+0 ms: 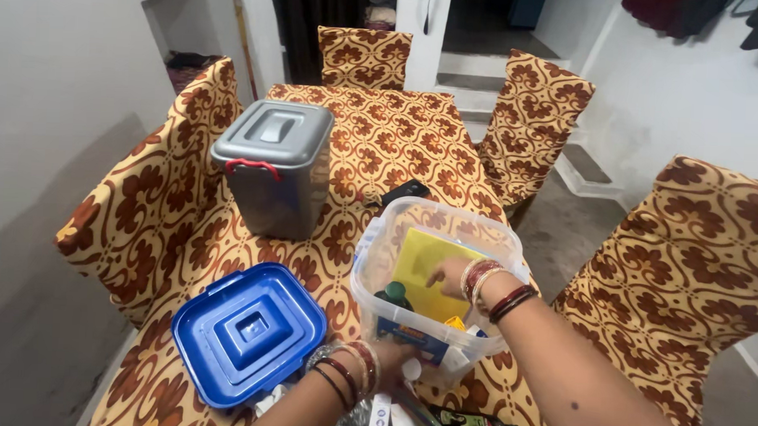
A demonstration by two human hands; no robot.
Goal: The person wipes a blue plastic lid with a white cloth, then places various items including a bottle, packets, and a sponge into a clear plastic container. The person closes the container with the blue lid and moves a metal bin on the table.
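Hands work at clear tub (pixel 377 263) (right (pixel 449 277) inside).

Two bare forearms are seen, with no sleeves in view. Stacked bangles in red, dark maroon and pale silvery tones are worn at the wrist of the right hand (pixel 451 277). Similar red, dark and clear glittering bangles are worn at the left hand (pixel 391 353).
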